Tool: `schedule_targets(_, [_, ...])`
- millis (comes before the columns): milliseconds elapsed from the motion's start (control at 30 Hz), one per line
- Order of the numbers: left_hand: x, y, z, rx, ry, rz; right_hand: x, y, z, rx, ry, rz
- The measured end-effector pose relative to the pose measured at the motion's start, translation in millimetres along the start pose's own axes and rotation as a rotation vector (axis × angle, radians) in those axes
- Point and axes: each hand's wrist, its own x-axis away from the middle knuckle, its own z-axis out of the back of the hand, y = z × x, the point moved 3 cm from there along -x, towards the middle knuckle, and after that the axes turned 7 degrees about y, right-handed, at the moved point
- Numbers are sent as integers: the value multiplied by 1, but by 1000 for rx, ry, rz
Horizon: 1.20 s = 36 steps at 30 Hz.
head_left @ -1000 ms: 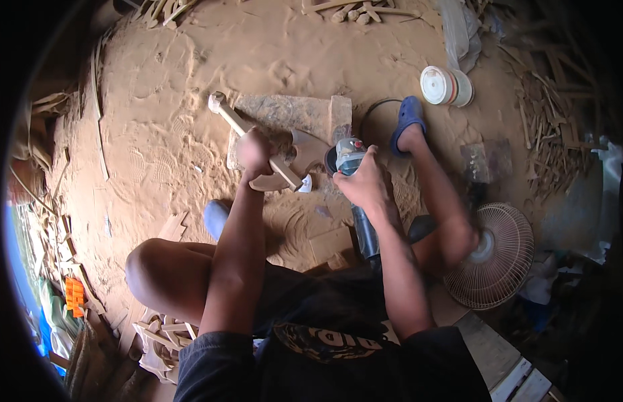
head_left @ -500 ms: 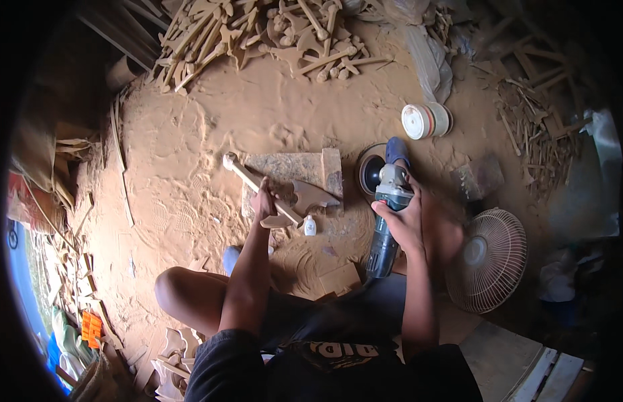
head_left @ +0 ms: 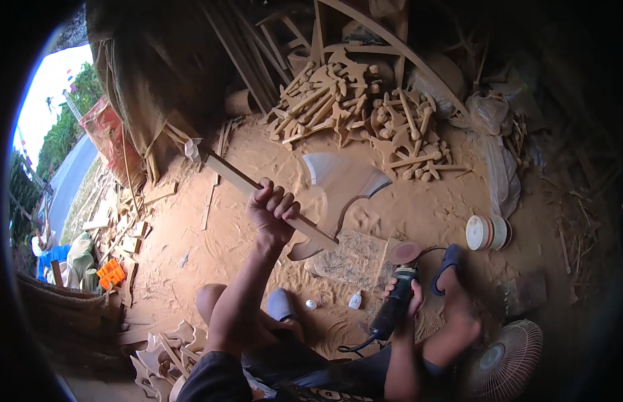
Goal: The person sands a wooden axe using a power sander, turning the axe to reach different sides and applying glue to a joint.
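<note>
My left hand [head_left: 274, 211] is closed round the straight handle of a pale wooden axe [head_left: 341, 191]. It is raised above the sandy floor, its broad curved blade pointing away from me and a hooked piece on the near side. My right hand [head_left: 416, 296] grips the dark body of an angle grinder [head_left: 394, 305] with a round reddish-brown disc [head_left: 405, 252] facing up. Disc and axe are apart. Beneath them lies a worn block [head_left: 355, 262]. A small white bottle [head_left: 355, 301] and a white cap [head_left: 311, 305] are on the floor near it.
Several carved wooden pieces [head_left: 338, 94] are heaped at the back. A white tub [head_left: 489, 232] lies to the right. A fan [head_left: 505, 362] stands at the lower right, and more cut pieces [head_left: 165, 362] at the lower left. Wood scraps [head_left: 127, 241] litter the left side.
My left hand has lifted the axe up and away from the block. The grinder has turned, its disc now facing up. The view has shifted, showing more of the left and back.
</note>
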Motion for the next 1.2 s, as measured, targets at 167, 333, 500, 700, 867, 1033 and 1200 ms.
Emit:
schedule_targets(167, [37,48,-50,-23,-95,-188,-59,62,30,-422,-255,-394])
schedule_targets(333, [53,52,-56,161,-87,-352,-94,81,73,-486,-124,-563])
schedule_targets(500, [55,64,-37,510,-30,-393,-83,79,92,97,30,-434])
schedule_targets(700, [46,86,-15,766,55,-389,-28,111,55,854,564,-166])
schedule_targets(867, [44,93,-10,761,-23,-337,-15,109,18,1535,829,109])
schedule_targets(1033, [45,107,-25,732,-11,-378,-49,97,6,1542,501,356])
schedule_targets(1200, [44,109,8,606,175,-476,-104,92,45,1762,516,544])
